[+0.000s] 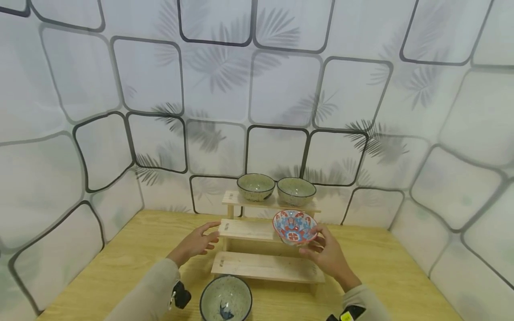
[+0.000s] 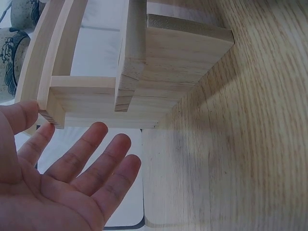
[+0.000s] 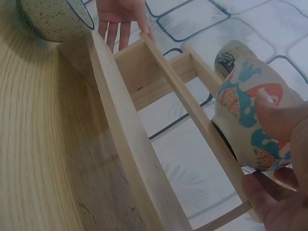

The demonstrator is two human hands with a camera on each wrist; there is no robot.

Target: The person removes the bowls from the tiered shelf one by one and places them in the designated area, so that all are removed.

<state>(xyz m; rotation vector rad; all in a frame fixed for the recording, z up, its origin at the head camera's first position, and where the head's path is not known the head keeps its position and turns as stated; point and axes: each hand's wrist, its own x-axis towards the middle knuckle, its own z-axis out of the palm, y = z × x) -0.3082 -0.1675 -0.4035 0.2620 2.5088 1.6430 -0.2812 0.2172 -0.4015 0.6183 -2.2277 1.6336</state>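
Note:
A small bowl point(image 1: 294, 226) with a red, blue and white pattern is held at its right side by my right hand point(image 1: 331, 257), thumb on the outside wall in the right wrist view. It is tilted, its inside facing me, over the right part of the middle shelf of a three-tier wooden stand point(image 1: 267, 266). In the right wrist view its base is right at the board's edge. At the middle shelf's left end is my left hand point(image 1: 195, 243); its thumb and index fingertips meet the board end point(image 2: 54, 113), while the other fingers spread loosely.
Two speckled green bowls with dark rims, a left bowl point(image 1: 255, 187) and a right bowl point(image 1: 296, 191), stand side by side on the top shelf. Another speckled bowl point(image 1: 225, 298) sits on the wooden table point(image 1: 160, 240) in front of the stand. A patterned curtain point(image 1: 281, 89) hangs behind.

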